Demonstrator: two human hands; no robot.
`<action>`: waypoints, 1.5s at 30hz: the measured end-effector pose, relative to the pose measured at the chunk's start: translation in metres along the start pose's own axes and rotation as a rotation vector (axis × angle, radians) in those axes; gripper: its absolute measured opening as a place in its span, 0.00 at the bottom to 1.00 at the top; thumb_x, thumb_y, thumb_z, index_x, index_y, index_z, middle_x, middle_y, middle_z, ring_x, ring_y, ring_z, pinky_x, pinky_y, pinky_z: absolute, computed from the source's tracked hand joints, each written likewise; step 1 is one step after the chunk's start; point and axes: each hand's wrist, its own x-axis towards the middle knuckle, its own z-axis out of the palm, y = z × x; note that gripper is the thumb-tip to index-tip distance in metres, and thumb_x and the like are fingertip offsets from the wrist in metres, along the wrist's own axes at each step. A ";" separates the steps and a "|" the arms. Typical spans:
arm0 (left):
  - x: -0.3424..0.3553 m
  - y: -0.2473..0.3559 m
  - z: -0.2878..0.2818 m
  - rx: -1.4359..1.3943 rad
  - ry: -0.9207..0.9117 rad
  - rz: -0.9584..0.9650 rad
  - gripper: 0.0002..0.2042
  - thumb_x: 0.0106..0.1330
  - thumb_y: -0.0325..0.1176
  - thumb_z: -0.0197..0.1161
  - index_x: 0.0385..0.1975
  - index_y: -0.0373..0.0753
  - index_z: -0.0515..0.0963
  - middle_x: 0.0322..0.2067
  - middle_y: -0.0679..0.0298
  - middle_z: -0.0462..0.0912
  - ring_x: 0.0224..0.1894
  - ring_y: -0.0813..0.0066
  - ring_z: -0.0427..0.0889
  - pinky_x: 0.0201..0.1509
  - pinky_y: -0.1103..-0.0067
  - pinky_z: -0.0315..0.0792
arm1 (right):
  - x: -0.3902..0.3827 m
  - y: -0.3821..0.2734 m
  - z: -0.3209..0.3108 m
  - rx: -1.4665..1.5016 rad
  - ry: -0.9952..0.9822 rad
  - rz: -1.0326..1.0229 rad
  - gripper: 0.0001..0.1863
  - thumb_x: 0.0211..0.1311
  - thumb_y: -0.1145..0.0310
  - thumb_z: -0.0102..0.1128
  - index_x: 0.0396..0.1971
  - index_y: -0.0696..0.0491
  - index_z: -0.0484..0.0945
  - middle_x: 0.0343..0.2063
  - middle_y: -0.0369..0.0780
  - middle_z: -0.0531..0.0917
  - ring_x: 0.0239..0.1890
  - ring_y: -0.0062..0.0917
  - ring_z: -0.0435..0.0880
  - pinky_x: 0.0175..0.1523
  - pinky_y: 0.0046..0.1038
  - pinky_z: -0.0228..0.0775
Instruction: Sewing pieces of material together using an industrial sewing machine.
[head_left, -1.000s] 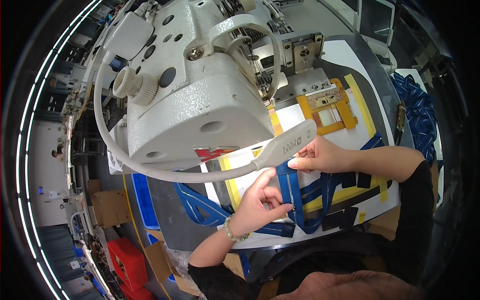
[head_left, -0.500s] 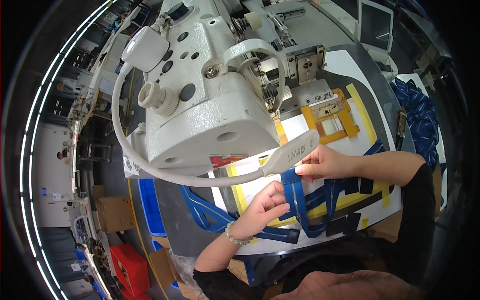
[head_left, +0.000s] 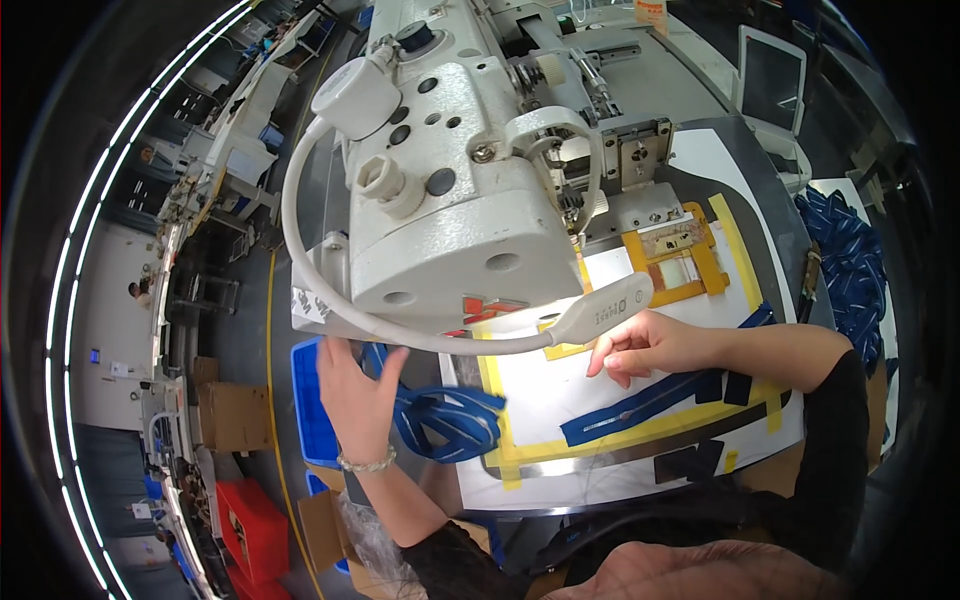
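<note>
My left hand (head_left: 357, 400) is over the work table's left edge, thumb spread from the fingers, with nothing seen in it. Beside it lies a looped bundle of blue straps (head_left: 450, 422), each with a pale stripe along it. My right hand (head_left: 650, 345) hovers above the white board (head_left: 540, 385), fingers loosely bent and apart, holding nothing. Below that hand a single blue strap (head_left: 625, 410) runs slantwise to the upper right, past dark patches on the board. Ahead of the right hand sits a yellow-orange clamp frame (head_left: 705, 285) under the sewing machine (head_left: 470, 235).
A lamp head on a white flexible neck (head_left: 605, 310) hangs just above my right hand. Blue bin (head_left: 308, 385) stands left of the table, with a red crate (head_left: 252, 530) and cardboard box (head_left: 232, 415) on the floor. More blue straps (head_left: 845, 270) are heaped at the right.
My left hand has let go of the looped blue strap and moved left; the loop now lies bundled at the table's left. My right hand has released it too. The view has shifted slightly.
</note>
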 end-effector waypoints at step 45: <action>-0.032 0.058 0.061 0.045 -0.011 0.581 0.07 0.47 0.22 0.61 0.27 0.40 0.77 0.24 0.66 0.75 0.22 0.71 0.76 0.24 0.79 0.69 | -0.069 -0.066 -0.029 -1.368 0.227 0.108 0.08 0.50 0.69 0.63 0.28 0.54 0.75 0.28 0.40 0.79 0.35 0.33 0.80 0.40 0.30 0.71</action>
